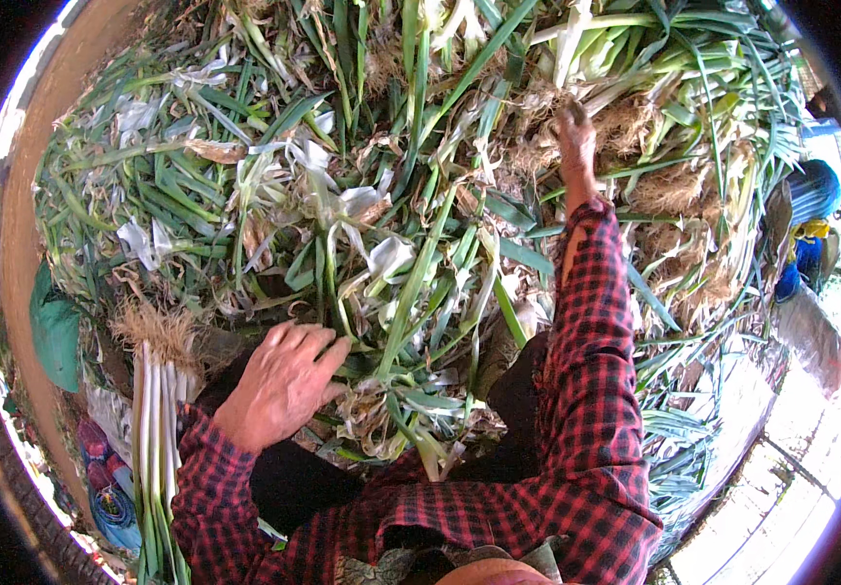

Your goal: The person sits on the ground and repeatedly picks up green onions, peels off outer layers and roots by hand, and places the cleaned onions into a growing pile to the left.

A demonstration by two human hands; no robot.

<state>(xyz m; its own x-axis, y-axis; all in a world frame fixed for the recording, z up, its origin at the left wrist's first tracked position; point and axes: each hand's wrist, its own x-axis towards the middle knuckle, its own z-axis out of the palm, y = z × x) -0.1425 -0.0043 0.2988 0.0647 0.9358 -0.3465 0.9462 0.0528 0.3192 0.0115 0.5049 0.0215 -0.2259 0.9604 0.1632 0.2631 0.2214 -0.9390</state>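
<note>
My left hand [278, 384] hovers palm down above loose trimmed leaves near my knee, fingers apart, holding nothing. To its left lies a bundle of cleaned leeks [157, 417], white stalks side by side, with bushy brown roots [157, 333] at the far end. My right hand [576, 139] reaches far forward to the rooty ends of a pile of untrimmed leeks [673, 139]. Its fingertips are at the base of a pale leek stalk [572, 47]; whether they grip it cannot be made out. Torn green leaves and white sheaths [384, 256] cover the ground between my arms.
A deep heap of leaf scraps [165, 183] spreads ahead and to the left. At the left edge lies a green cloth or bag [53, 333]. More leek greens [673, 446] lie on the right beside a pale tiled floor [793, 468]. Blue and yellow items [811, 219] sit far right.
</note>
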